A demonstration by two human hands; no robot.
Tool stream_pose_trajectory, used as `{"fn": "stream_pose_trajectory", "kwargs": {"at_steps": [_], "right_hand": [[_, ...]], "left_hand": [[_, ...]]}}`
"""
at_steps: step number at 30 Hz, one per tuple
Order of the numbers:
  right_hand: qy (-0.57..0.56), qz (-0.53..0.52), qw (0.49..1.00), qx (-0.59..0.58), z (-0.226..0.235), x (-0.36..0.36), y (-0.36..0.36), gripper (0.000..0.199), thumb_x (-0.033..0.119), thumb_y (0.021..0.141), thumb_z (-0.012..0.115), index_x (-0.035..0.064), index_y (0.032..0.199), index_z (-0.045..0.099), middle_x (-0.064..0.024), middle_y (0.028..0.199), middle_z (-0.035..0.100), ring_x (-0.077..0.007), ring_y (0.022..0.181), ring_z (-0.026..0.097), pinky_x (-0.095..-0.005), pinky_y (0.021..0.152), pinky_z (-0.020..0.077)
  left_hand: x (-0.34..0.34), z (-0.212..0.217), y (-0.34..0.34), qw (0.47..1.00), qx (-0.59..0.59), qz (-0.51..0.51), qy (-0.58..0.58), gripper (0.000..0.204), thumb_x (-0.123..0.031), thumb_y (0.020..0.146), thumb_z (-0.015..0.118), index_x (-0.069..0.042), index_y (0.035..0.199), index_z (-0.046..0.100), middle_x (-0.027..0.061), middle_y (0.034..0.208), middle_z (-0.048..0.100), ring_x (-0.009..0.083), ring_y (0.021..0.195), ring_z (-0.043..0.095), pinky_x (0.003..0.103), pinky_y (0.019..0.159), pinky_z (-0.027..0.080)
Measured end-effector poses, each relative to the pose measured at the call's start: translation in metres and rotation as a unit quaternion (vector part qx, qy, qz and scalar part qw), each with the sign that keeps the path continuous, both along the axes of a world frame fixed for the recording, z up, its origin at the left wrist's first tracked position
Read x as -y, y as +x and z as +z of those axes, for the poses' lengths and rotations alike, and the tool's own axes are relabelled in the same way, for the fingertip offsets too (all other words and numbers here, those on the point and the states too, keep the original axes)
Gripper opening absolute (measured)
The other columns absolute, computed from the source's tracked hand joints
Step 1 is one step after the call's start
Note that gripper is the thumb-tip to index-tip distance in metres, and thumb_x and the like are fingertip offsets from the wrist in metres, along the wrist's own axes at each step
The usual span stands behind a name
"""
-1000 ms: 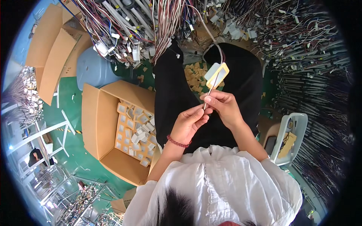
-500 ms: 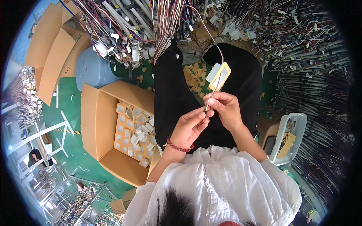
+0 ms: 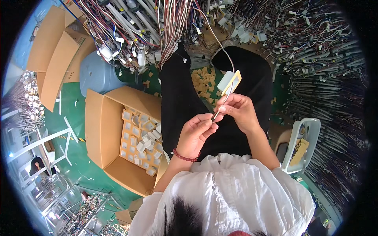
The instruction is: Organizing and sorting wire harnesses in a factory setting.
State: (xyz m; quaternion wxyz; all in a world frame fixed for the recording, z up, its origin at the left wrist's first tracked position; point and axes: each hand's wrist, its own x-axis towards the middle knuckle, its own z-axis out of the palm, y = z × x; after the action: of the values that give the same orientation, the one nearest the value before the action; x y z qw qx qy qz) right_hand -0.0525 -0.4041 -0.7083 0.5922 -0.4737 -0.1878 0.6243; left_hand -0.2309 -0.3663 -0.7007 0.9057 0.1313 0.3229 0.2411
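Note:
A thin dark wire (image 3: 223, 48) comes down from the hanging bundle into my two hands. Between closed fingertips, my left hand (image 3: 194, 133) grips the wire's lower end, which is mostly hidden. My right hand (image 3: 241, 113) pinches the same wire slightly higher and farther right, almost touching the left fingers. Just beyond the right fingertips a small white plastic box-shaped piece with a pale yellow frame (image 3: 236, 82) sits on the wire, tilted. Whether the right fingers also touch that piece, I cannot tell.
Left of my legs stands an open cardboard box (image 3: 94, 129) with many white-and-yellow pieces (image 3: 147, 139). A wire bundle (image 3: 173, 27) hangs ahead; more wires (image 3: 323, 98) fill the right. A whitish tray (image 3: 313, 137) stands at right, a blue stool (image 3: 96, 72) at left. Yellow scraps (image 3: 204, 80) litter the floor.
The framed white piece has shifted slightly to the right and turned. My right hand has moved a little to the right, my left hand slightly left; both still pinch the wire.

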Motion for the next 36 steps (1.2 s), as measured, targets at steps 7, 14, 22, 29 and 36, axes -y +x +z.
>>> {"fn": "stream_pose_trajectory", "kwargs": {"at_steps": [7, 14, 22, 29, 36], "right_hand": [[0.020, 0.019, 0.999, -0.023, 0.003, -0.001, 0.004, 0.012, -0.001, 0.076, 0.069, -0.0016, 0.086, 0.062, -0.0118, 0.081, 0.065, -0.0179, 0.072, 0.064, -0.0286, 0.067, 0.0534], [0.057, -0.008, 0.998, -0.010, -0.005, 0.001, -0.002, 0.013, 0.000, 0.075, 0.070, -0.0011, 0.086, 0.063, -0.0114, 0.078, 0.065, -0.0139, 0.067, 0.061, -0.0250, 0.065, 0.0506], [0.085, -0.023, 0.995, 0.054, -0.002, 0.005, -0.018, 0.013, -0.003, 0.078, 0.068, -0.0031, 0.090, 0.064, -0.0068, 0.084, 0.065, -0.0137, 0.077, 0.063, -0.0267, 0.072, 0.0521], [0.140, -0.023, 0.982, 0.127, 0.005, 0.003, -0.023, 0.011, -0.003, 0.078, 0.068, -0.0039, 0.089, 0.064, -0.0070, 0.084, 0.064, -0.0144, 0.079, 0.063, -0.0269, 0.072, 0.0505], [0.182, -0.041, 0.952, 0.242, 0.008, 0.002, -0.023, 0.012, -0.002, 0.074, 0.070, -0.0023, 0.085, 0.064, -0.0075, 0.085, 0.063, -0.0134, 0.076, 0.060, -0.0251, 0.068, 0.0477]], "left_hand": [[0.002, -0.007, -0.004, 0.999, 0.037, 0.025, -0.026, 0.016, -0.003, 0.089, 0.054, 0.000, 0.104, 0.057, 0.0181, 0.108, 0.062, 0.0165, 0.088, 0.064, 0.026, 0.082, 0.052], [-0.015, -0.009, -0.001, 0.976, 0.180, -0.124, 0.011, 0.072, -0.054, 0.090, 0.037, -0.018, 0.144, 0.007, 0.0297, 0.109, 0.057, 0.0268, 0.076, 0.065, 0.033, 0.067, 0.055], [-0.010, -0.006, 0.019, 0.916, 0.372, -0.108, -0.103, 0.092, -0.081, 0.072, 0.015, -0.028, 0.145, -0.004, 0.0269, 0.081, 0.059, 0.0202, 0.043, 0.054, 0.022, 0.035, 0.043], [-0.010, 0.009, 0.013, 0.971, 0.209, -0.118, -0.008, 0.081, -0.067, 0.089, 0.021, -0.015, 0.146, -0.004, 0.0020, 0.044, 0.039, 0.0080, 0.030, 0.030, 0.021, 0.032, 0.029], [-0.008, 0.009, 0.013, 0.964, 0.248, -0.098, 0.003, 0.072, -0.051, 0.092, 0.033, -0.018, 0.147, 0.002, 0.0012, 0.047, 0.040, 0.0069, 0.032, 0.026, 0.019, 0.033, 0.025]]}}
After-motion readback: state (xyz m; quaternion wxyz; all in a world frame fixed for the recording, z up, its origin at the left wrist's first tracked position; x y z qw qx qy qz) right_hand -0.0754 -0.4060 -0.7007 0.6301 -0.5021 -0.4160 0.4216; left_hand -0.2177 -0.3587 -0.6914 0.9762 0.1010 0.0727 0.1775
